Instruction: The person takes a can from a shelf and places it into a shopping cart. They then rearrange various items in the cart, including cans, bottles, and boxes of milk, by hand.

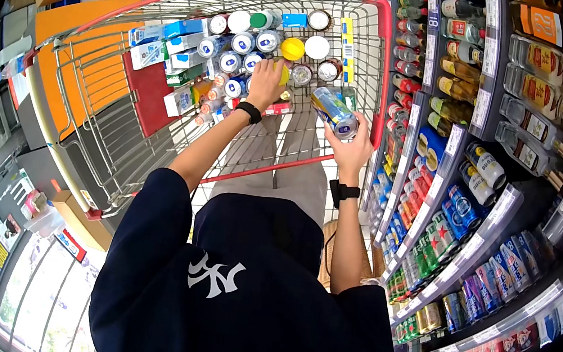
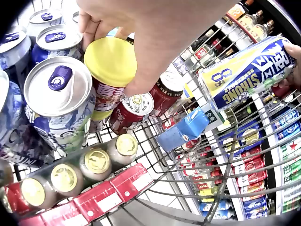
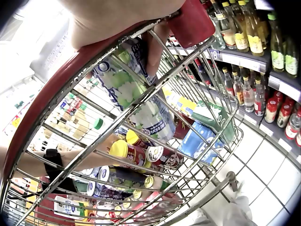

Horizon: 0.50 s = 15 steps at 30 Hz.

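Observation:
Inside the shopping cart, my left hand (image 1: 264, 87) grips a can with a yellow lid (image 2: 111, 61), fingers behind it and thumb along its near side. Tall drink cans (image 2: 59, 87) with purple pull tabs stand close beside it, and small red cans (image 2: 132, 112) are by the thumb. My right hand (image 1: 352, 149) holds a blue and yellow drink can (image 1: 334, 113) marked STRONG, tilted over the cart's right side. Its fingers wrap the bottom end, partly hidden by the cart's bars in the right wrist view.
The wire cart (image 1: 377, 59) has a red rim around many goods. A row of cream-lidded bottles (image 2: 64, 178) and a blue carton (image 2: 184, 129) are in it. Shelves of bottles (image 1: 464, 52) and cans rise close on the right; an orange panel (image 1: 71, 50) is on the left.

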Motion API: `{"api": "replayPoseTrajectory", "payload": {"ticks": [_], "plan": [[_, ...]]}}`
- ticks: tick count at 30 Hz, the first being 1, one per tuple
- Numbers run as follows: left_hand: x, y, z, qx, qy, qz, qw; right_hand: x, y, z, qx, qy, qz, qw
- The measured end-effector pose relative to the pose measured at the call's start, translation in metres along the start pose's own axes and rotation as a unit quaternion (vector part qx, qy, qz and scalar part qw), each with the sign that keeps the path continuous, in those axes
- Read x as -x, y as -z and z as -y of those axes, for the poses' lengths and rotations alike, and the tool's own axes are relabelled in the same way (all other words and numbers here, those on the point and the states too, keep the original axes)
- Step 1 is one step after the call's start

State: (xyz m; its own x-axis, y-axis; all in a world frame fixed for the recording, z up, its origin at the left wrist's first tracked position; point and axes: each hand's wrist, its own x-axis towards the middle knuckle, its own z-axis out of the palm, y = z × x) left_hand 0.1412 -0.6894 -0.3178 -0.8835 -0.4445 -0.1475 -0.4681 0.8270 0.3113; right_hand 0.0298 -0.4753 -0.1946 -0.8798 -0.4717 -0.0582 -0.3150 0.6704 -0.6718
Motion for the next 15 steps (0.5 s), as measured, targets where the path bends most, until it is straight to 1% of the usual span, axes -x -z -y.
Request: {"api": "replayPoseTrajectory", "payload": {"ticks": [5, 7, 11, 14, 15], "plan": [[-0.005, 0.007, -0.003, 0.000, 0.024, 0.029, 0.999, -0.001, -0.001, -0.002, 0.004, 0.005, -0.006, 1.000], [-0.004, 0.017, -0.005, 0.039, 0.021, -0.001, 0.999, 0.000, -0.001, -0.003, 0.003, 0.011, -0.001, 1.000], [-0.006, 0.039, -0.011, 0.064, 0.024, 0.002, 0.998, 0.000, -0.001, -0.004, -0.003, 0.012, -0.002, 1.000], [-0.020, 0.052, -0.013, 0.087, -0.007, -0.060, 0.994, -0.001, 0.002, -0.004, -0.008, 0.024, 0.002, 1.000], [-0.027, 0.058, -0.015, 0.087, -0.007, -0.060, 0.994, -0.001, 0.002, -0.005, -0.009, 0.031, 0.005, 0.999]]}}
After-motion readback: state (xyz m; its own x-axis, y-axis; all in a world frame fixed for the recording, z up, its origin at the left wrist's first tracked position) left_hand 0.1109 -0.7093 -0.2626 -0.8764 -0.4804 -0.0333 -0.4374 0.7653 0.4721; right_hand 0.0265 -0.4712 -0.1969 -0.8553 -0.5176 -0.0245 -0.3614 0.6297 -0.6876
